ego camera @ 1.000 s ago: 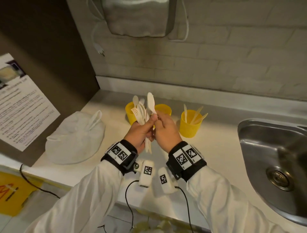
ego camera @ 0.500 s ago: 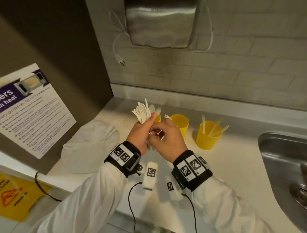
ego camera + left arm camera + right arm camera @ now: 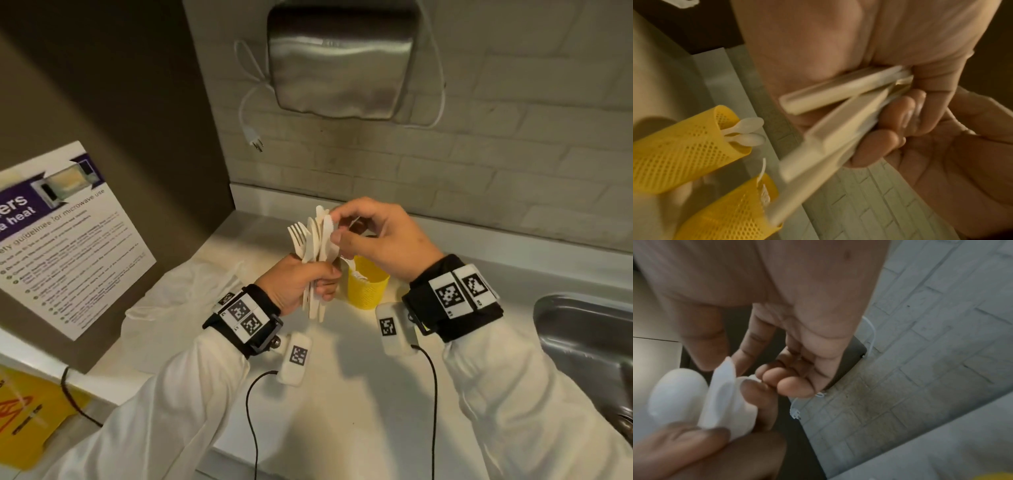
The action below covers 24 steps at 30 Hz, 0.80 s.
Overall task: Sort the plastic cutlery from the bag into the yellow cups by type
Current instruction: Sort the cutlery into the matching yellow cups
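My left hand (image 3: 308, 284) grips a bundle of white plastic cutlery (image 3: 313, 253) upright above the counter, with forks, knives and spoons mixed. My right hand (image 3: 337, 226) pinches the tip of a white knife (image 3: 327, 233) at the top of the bundle; the right wrist view shows that knife blade (image 3: 721, 386) between thumb and finger. One yellow cup (image 3: 368, 287) with a white piece in it shows between my hands. In the left wrist view, a yellow cup with spoons (image 3: 684, 149) and a second yellow cup (image 3: 731, 211) stand below the cutlery handles (image 3: 838, 113).
The clear plastic bag (image 3: 185, 294) lies on the counter (image 3: 342, 411) to the left. A steel sink (image 3: 582, 342) is at the right. A steel dispenser (image 3: 342, 58) hangs on the brick wall, a loose plug (image 3: 255, 142) beside it. A microwave notice (image 3: 68, 233) leans at left.
My right hand has gone from the base of the bundle, where it held a fork by the middle cup, up to the bundle's top. Both hands are higher and closer to the camera.
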Motion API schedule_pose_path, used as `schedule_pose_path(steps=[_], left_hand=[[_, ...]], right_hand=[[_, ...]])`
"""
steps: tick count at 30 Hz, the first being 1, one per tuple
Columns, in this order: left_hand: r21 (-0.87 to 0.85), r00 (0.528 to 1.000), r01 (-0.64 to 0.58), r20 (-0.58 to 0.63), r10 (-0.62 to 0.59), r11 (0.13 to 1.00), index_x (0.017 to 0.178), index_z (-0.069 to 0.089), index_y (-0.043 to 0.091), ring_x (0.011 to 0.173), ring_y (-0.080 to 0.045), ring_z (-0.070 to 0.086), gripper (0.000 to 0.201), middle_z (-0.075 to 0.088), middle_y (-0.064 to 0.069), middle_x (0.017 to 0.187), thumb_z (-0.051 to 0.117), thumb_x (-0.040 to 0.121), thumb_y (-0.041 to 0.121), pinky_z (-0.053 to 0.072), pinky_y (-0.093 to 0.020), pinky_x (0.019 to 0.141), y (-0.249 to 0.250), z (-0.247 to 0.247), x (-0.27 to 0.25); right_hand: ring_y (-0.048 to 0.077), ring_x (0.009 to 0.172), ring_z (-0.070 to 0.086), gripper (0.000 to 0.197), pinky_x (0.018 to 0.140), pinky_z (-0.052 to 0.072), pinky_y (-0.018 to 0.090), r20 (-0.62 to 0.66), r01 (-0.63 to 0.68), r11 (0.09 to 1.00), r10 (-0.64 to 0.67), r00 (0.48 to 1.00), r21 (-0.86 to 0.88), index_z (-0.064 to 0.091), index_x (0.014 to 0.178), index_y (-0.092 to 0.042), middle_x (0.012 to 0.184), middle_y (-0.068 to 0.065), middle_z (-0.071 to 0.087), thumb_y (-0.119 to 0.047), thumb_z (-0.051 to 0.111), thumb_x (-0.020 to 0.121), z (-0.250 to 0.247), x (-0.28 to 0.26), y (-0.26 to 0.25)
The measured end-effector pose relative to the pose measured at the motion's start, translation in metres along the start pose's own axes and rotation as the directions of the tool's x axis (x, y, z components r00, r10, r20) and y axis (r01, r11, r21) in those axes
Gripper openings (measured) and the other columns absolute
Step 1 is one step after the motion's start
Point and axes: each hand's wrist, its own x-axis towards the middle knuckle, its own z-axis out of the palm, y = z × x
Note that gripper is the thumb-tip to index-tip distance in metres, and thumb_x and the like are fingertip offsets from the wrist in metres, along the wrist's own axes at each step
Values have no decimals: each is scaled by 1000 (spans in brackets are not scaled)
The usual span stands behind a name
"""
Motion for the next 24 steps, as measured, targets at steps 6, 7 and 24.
schedule_pose_path(steps=[6,7,24], left_hand=[[158,999,-12,-30,17,987,95,56,2,51,-17,41,18,43,-3,59,67,82,5,39,-35,59,5,-10,2],[167,999,-3,-36,9,986,96,55,1,51,-17,41,21,42,-3,58,68,81,7,39,-34,58,5,-11,1],[66,1000,-23,9,23,998,91,70,9,44,-17,23,24,24,-14,59,61,69,6,30,-25,50,15,-15,-8]], right_hand=[[12,73,59,10,80,56,51,-1,9,998,-9,1000,-65,74,95,-6,95,9,62,-7,79,87,5,2,5],[20,71,61,8,76,57,52,-17,25,998,-25,1000,-52,74,94,-5,95,11,61,-5,78,87,6,2,4],[36,79,72,8,72,60,45,-287,37,800,171,942,599,45,106,-13,86,15,73,-7,40,108,-7,7,-10]])
